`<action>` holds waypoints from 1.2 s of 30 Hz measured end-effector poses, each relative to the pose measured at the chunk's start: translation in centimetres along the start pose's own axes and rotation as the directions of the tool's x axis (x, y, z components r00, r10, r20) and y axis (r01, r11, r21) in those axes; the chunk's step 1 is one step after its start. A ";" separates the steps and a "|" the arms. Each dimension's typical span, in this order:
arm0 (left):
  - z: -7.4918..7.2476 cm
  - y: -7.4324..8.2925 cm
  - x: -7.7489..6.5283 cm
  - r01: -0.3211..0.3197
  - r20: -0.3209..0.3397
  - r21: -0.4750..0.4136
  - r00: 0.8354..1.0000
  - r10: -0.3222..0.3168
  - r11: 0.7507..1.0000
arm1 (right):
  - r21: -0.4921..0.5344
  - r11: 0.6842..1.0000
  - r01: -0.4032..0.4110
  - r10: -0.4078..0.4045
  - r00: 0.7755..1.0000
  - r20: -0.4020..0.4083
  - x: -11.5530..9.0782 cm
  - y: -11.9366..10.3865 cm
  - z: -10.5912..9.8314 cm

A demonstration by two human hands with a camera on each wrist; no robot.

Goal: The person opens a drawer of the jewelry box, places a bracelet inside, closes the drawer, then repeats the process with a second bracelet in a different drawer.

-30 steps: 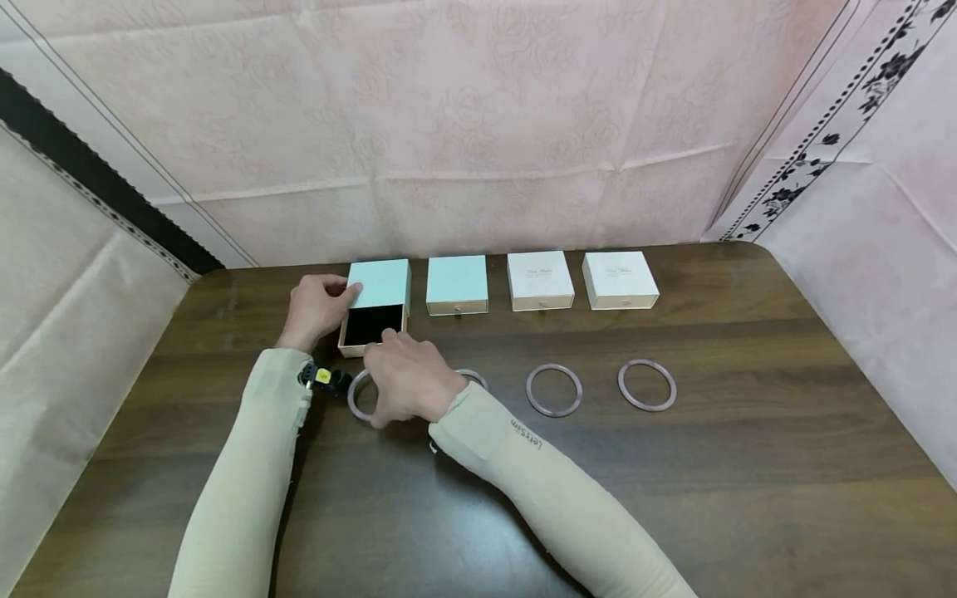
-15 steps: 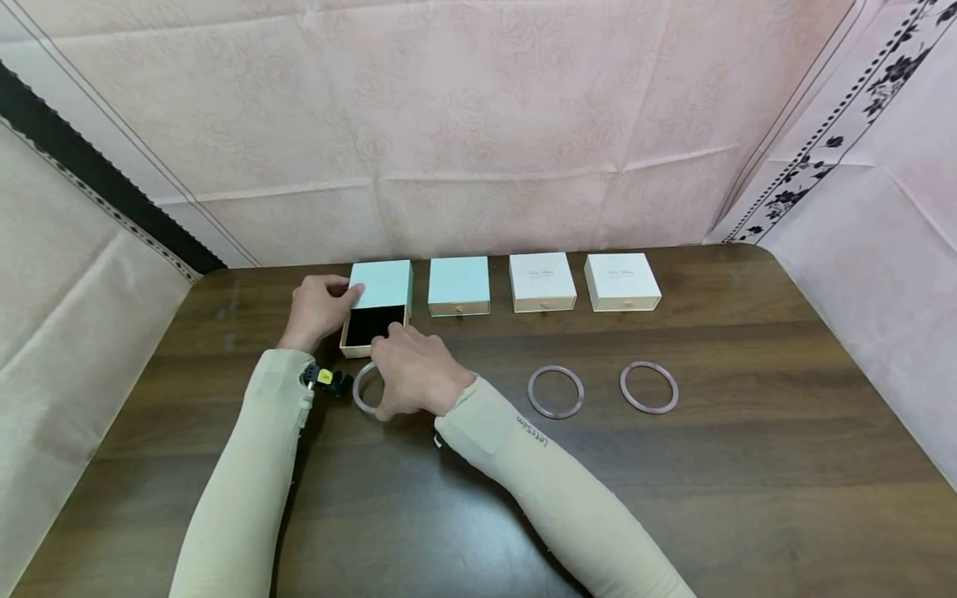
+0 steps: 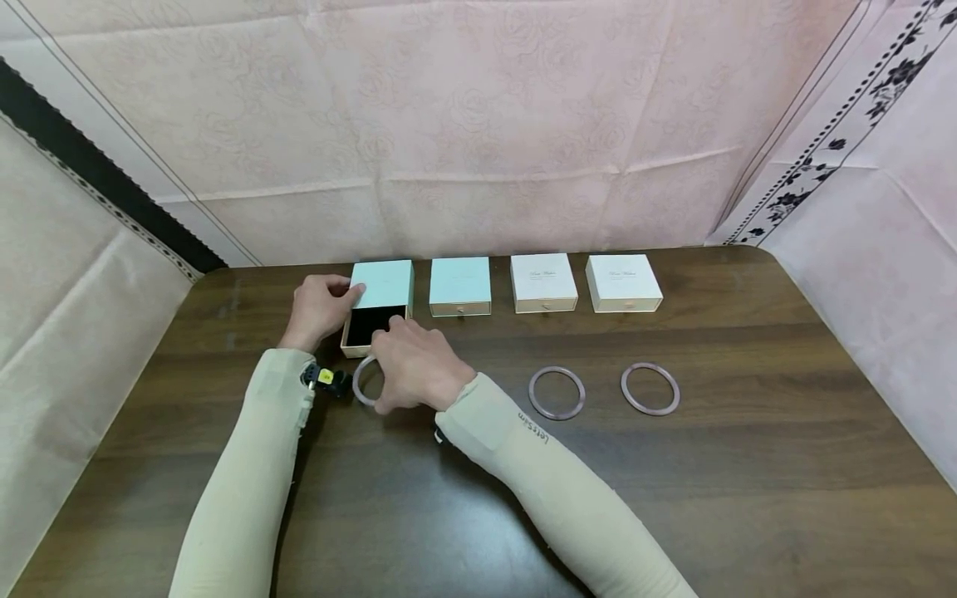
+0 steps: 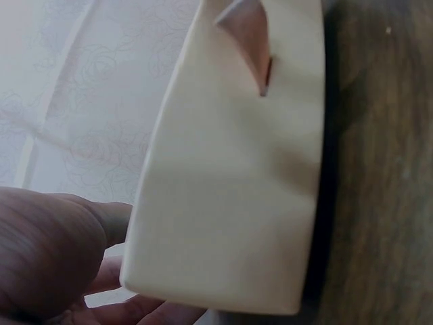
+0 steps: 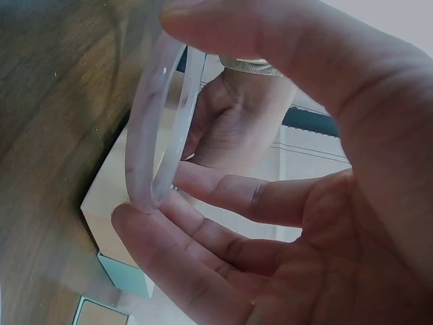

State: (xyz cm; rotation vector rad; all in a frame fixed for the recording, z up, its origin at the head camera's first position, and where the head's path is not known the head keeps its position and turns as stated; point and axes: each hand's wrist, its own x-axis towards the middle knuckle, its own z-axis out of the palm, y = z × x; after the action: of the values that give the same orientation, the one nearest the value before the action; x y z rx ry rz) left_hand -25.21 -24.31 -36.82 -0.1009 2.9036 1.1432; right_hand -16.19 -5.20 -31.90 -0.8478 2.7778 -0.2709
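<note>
At the far left of the row, a mint-topped drawer box (image 3: 383, 284) has its black-lined drawer (image 3: 353, 351) pulled partway out. My left hand (image 3: 316, 314) grips the box at its left side, thumb on the lid edge. The left wrist view shows the cream drawer front (image 4: 216, 183) with a small ribbon tab (image 4: 252, 37). Just in front of the drawer, my right hand (image 3: 417, 365) pinches a pale lilac bangle (image 5: 142, 149) between thumb and fingertips, the ring tilted. In the head view that hand covers the bangle's right part.
Another mint box (image 3: 459, 282) and two white boxes (image 3: 544, 278), (image 3: 624, 278) stand shut along the back of the wooden table (image 3: 748, 498). Two more bangles lie flat at the right, one nearer (image 3: 532, 394) and one farther right (image 3: 676, 390). Patterned cloth (image 3: 478, 124) hangs behind.
My right hand has moved slightly forward toward the open drawer with the bangle. A further bangle, partly visible earlier beside my right wrist, is now hidden. My left hand stays on the box.
</note>
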 end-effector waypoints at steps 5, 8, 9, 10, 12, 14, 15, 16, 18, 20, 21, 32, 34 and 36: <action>0.0 0.0 0.0 -0.002 -0.002 0.006 1.000 0.002 1.000 | 0.008 1.000 -0.003 0.003 1.000 -0.010 0.1 0.1 -0.2; 0.0 0.0 0.0 -0.003 0.000 0.004 1.000 0.003 1.000 | 0.009 1.000 -0.008 0.008 1.000 -0.019 0.2 0.2 -0.3; 0.0 0.1 0.0 -0.004 0.000 0.004 1.000 0.004 1.000 | 0.009 1.000 -0.013 0.013 1.000 -0.023 0.2 0.2 -0.3; 0.0 0.1 0.0 -0.004 0.001 0.002 1.000 0.004 1.000 | 0.010 1.000 -0.017 0.017 0.999 -0.027 0.3 0.2 -0.3; 0.0 0.1 0.0 -0.005 0.002 0.000 1.000 0.005 1.000 | 0.012 1.000 -0.026 0.027 0.999 -0.034 0.4 0.3 -0.4; -0.1 0.1 0.0 -0.004 0.002 -0.004 1.000 0.004 1.000 | 0.016 0.999 -0.031 0.032 0.999 -0.041 0.5 0.4 -0.3; -0.1 0.1 0.0 -0.003 0.002 -0.005 1.000 0.003 1.000 | 0.018 0.999 -0.032 0.033 0.999 -0.043 0.5 0.4 -0.3; -0.1 0.1 0.0 -0.001 0.003 -0.006 1.000 0.001 1.000 | 0.021 0.999 -0.031 0.032 0.998 -0.045 0.5 0.4 -0.3; -0.1 0.1 0.0 0.001 0.004 -0.006 1.000 -0.001 1.000 | 0.027 0.999 -0.030 0.031 0.998 -0.046 0.6 0.5 -0.2; -0.1 0.1 0.0 0.002 0.004 -0.005 1.000 -0.002 1.000 | 0.030 0.999 -0.028 0.030 0.998 -0.051 0.7 0.5 -0.2; -0.1 0.1 0.0 0.002 0.003 -0.004 1.000 -0.002 1.000 | 0.032 0.999 -0.028 0.029 0.998 -0.054 0.8 0.5 -0.2; -0.1 -0.1 0.1 -0.003 -0.004 0.005 1.000 0.003 1.000 | 0.060 0.997 -0.043 0.048 0.995 -0.090 1.1 0.5 -0.3; -0.1 -0.1 0.1 0.002 -0.003 0.003 1.000 -0.002 1.000 | 0.068 0.997 -0.048 0.055 0.993 -0.100 1.2 0.4 -0.3; 0.0 -0.1 0.2 0.002 -0.003 0.006 1.000 -0.002 1.000 | 0.069 0.996 -0.052 0.059 0.992 -0.112 1.3 0.4 -0.3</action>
State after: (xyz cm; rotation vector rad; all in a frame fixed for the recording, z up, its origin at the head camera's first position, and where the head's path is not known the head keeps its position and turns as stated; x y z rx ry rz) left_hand -25.36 -24.42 -36.89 -0.1060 2.9082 1.1353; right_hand -17.47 -5.59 -31.90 -0.7606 2.8747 -0.4113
